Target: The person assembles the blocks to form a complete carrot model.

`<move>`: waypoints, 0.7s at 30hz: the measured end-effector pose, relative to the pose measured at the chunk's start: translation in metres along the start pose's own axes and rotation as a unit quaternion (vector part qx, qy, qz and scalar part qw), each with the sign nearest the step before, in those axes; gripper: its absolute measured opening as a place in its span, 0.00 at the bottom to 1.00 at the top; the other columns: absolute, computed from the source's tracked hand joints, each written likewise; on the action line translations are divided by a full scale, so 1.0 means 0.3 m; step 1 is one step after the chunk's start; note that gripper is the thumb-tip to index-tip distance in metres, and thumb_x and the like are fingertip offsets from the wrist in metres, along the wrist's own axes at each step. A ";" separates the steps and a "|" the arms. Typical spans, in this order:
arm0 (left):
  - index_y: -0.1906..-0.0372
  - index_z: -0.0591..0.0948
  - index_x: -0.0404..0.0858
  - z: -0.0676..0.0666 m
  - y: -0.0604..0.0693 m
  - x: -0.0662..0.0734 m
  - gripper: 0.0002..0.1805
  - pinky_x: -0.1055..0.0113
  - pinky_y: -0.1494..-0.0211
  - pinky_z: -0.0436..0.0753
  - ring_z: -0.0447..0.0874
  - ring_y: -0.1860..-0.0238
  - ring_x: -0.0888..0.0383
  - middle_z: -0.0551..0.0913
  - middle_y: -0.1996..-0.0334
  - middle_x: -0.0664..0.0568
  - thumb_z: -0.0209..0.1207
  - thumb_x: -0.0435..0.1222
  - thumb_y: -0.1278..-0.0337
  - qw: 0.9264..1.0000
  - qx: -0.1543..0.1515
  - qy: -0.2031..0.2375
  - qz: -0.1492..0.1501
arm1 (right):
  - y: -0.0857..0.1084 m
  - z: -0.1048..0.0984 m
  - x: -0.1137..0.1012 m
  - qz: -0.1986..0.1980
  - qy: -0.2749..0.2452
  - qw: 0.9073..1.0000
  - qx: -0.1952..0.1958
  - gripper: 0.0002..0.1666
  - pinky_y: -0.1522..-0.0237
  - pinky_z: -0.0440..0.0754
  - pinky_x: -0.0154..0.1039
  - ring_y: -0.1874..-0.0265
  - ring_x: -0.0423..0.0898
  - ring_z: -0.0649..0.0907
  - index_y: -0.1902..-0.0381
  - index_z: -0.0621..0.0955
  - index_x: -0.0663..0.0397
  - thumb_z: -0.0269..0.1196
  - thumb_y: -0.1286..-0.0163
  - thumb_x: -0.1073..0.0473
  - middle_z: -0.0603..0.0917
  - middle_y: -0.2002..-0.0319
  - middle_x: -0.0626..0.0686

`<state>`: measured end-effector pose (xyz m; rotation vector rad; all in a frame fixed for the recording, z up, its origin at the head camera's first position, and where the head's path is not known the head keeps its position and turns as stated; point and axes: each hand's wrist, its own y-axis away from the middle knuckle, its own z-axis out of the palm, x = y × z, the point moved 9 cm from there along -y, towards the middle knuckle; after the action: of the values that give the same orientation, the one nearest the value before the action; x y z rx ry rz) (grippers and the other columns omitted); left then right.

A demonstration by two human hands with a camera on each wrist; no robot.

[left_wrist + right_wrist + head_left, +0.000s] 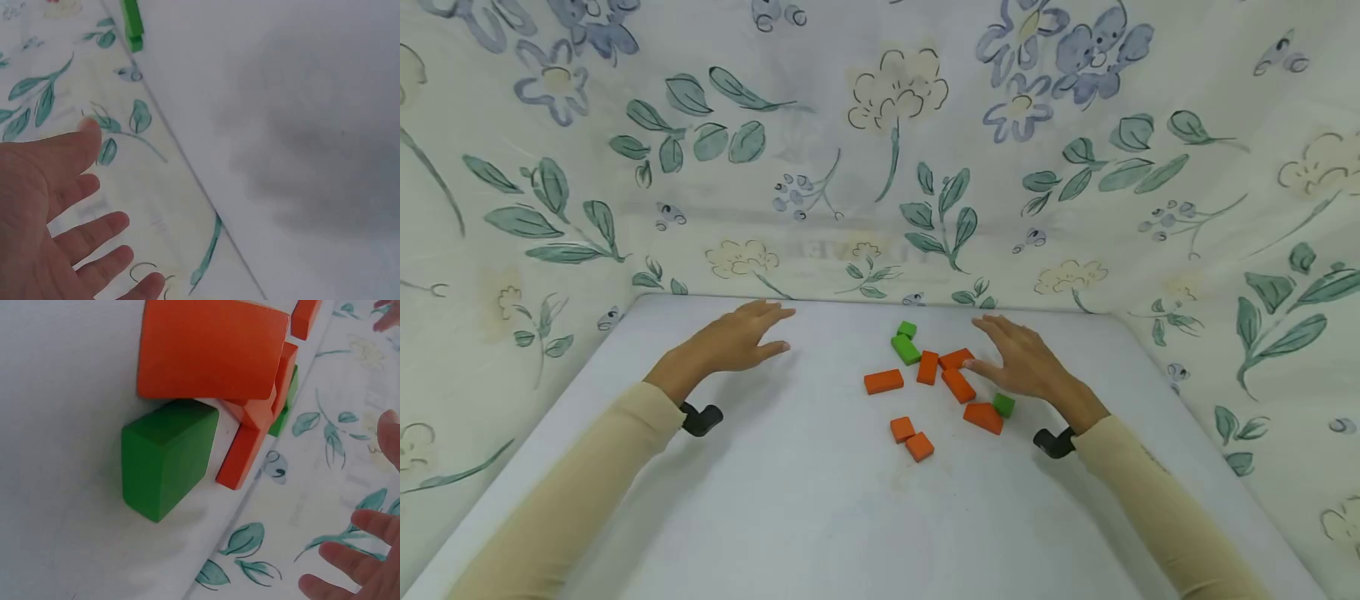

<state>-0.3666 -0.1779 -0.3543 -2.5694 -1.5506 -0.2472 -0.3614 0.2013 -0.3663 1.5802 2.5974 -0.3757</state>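
Above the white table my left hand (737,337) hovers with its fingers extended, holding nothing; the left wrist view shows that hand (37,200) with fingers spread. My right hand (1018,362), also empty, is held over the right side of a loose group of blocks, its thumb overlapping an orange block (956,359) in the head view. Near it lie an orange wedge-like block (983,417) and a green block (1003,406). Farther left are a green block (906,349), a smaller green one (907,329) and orange rectangular blocks (883,382).
Two small orange blocks (919,447) lie corner to corner, closer to me than the others. The white table (820,517) ends at a back edge, where floral cloth (820,233) rises behind it and along both sides. Dark wrist cameras (702,420) sit below each hand.
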 end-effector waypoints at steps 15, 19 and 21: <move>0.27 0.69 0.47 0.187 -0.155 0.311 0.32 0.51 0.31 0.75 0.75 0.35 0.46 0.75 0.34 0.46 0.59 0.27 0.34 0.984 -0.122 0.076 0.104 | -0.019 0.034 -0.052 -0.020 0.005 1.000 -0.016 0.46 0.30 0.62 0.68 0.28 0.63 0.66 0.25 0.65 0.55 0.63 0.32 0.37 0.65 0.26 0.62; 0.27 0.69 0.50 0.233 -0.184 0.383 0.34 0.54 0.34 0.78 0.77 0.38 0.48 0.76 0.38 0.45 0.57 0.24 0.35 0.978 -0.153 0.071 0.119 | -0.025 0.041 -0.063 -0.018 0.022 0.999 -0.027 0.46 0.29 0.62 0.68 0.28 0.63 0.66 0.25 0.65 0.54 0.63 0.32 0.37 0.66 0.26 0.62; 0.26 0.67 0.52 0.255 -0.195 0.408 0.37 0.55 0.34 0.78 0.77 0.39 0.50 0.75 0.38 0.46 0.57 0.22 0.36 0.977 -0.169 0.058 0.118 | -0.026 0.040 -0.066 -0.018 0.028 0.999 -0.028 0.47 0.29 0.62 0.67 0.28 0.62 0.66 0.25 0.65 0.53 0.63 0.33 0.36 0.66 0.26 0.61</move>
<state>-0.3567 -0.0300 -0.4023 -2.8990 -1.2382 -0.6742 -0.3600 0.1778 -0.3729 1.5500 2.6564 -0.2631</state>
